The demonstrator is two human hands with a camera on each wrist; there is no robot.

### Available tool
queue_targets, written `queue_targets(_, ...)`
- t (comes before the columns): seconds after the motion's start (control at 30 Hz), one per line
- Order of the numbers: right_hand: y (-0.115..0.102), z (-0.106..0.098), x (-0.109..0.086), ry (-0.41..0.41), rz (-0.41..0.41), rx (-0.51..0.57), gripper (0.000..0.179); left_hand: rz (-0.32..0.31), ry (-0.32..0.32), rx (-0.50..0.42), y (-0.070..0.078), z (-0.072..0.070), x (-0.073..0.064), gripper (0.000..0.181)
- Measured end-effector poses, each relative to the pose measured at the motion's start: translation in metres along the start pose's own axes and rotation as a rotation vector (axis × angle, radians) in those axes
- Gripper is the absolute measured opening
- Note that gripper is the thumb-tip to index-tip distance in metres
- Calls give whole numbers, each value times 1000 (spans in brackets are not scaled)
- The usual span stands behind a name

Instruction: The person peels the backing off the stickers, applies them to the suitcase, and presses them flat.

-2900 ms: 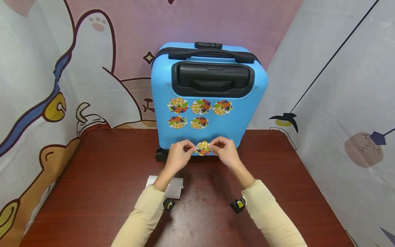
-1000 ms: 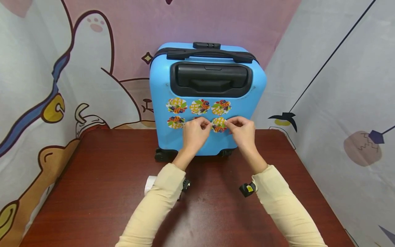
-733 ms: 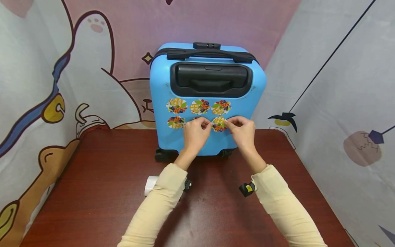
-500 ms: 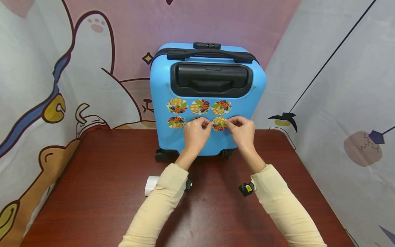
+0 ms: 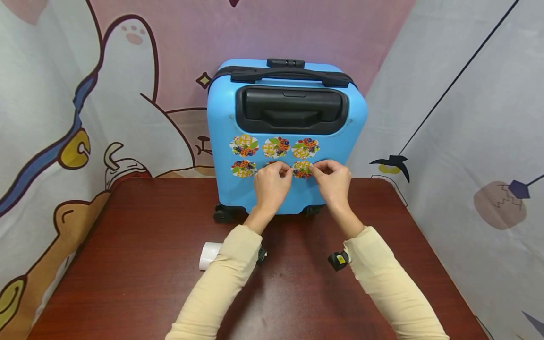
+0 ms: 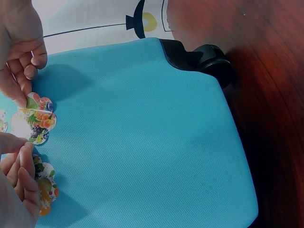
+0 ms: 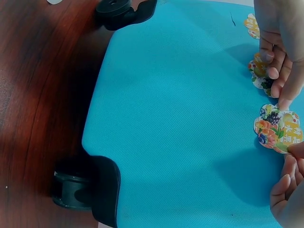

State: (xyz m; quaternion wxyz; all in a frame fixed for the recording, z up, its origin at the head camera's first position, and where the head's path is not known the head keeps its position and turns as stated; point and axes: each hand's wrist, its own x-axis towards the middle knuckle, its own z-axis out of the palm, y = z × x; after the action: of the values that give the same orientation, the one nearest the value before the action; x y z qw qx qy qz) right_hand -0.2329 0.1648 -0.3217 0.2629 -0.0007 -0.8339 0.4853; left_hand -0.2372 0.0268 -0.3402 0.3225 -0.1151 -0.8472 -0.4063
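A blue suitcase (image 5: 229, 189) stands upright on the table, its front facing me. Between my two hands is a round, scallop-edged fruit sticker (image 5: 302, 169), at the right end of the lower row. My left hand (image 5: 272, 185) pinches its left edge, and my right hand (image 5: 333, 183) pinches its right edge. In the right wrist view the sticker (image 7: 278, 127) lies very close to the suitcase face; whether it is fully stuck I cannot tell. Three fruit stickers (image 5: 276, 147) form the row above. Another sticker (image 5: 243, 168) shows lower left, and one is mostly hidden behind my left hand.
A white roll (image 5: 209, 256) lies on the reddish-brown table (image 5: 140, 264), partly covered by my left sleeve. The suitcase has a black recessed handle (image 5: 293, 111) and black wheels (image 5: 224, 213). A cartoon-printed cloth (image 5: 178, 61) hangs behind.
Both hands have risen from the suitcase's lower edge with the sticker, up to the right end of the lower row. Over the last second they have barely shifted.
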Motion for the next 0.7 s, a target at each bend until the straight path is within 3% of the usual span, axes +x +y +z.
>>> queue_targets(0.3, 0, 1, -1, 28, -47, -17, 14, 1, 6, 4, 0, 0, 0, 12)
queue_targets(0.53, 1, 0, -2, 28, -58, -19, 16, 11, 22, -52, -4, -1, -3, 13)
queue_targets(0.7, 4, -1, -2, 21, -45, -16, 17, 5, -11, -81, -9, -6, -5, 12)
